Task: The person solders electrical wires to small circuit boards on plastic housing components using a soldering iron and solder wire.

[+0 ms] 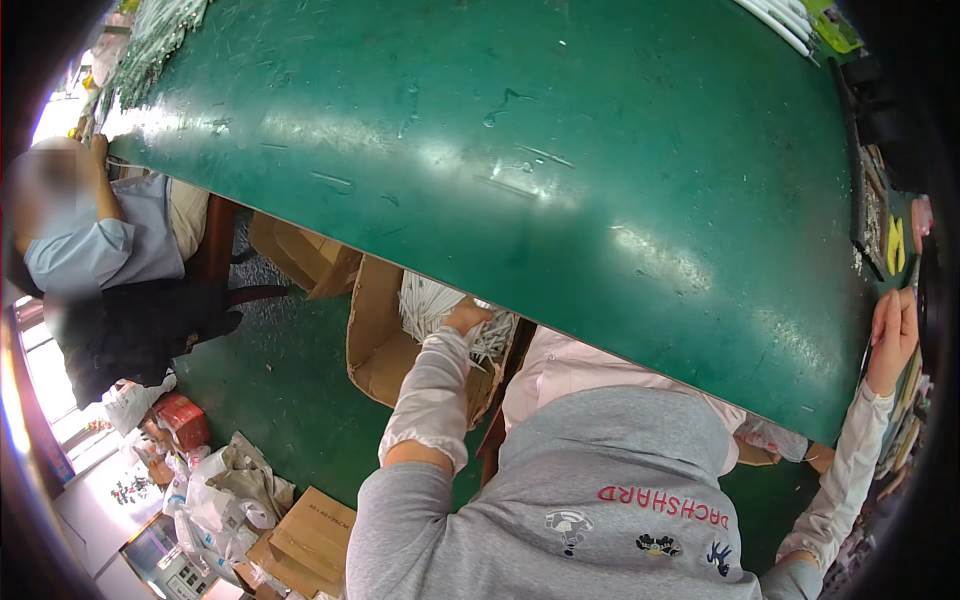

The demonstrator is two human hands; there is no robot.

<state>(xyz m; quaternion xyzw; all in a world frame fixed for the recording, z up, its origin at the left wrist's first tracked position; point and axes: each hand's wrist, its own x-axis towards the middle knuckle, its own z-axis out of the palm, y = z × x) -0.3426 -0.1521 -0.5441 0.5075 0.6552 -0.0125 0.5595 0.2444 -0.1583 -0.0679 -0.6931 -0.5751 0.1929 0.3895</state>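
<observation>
My left hand (467, 315), below a white sleeve cover, reaches down into an open cardboard box (378, 350) under the table's near edge. Its fingers are closed round some thin white sticks (490, 342); more of the same sticks (425, 300) lie loosely in the box. The fingertips are partly hidden. Far to the right, my right hand (893, 335) rests by the right edge of the green table (560, 90). Its fingers are curled together, and what they hold, if anything, does not show. Yellow-handled tool (895, 245) lies just beyond it.
Piles of thin pale sticks (150, 50) lie at the table's far left, and white tubes (780, 22) at the far right. Another person (100, 230) sits at the left. Cardboard boxes (310, 540) and plastic bags (215, 510) stand on the floor at lower left.
</observation>
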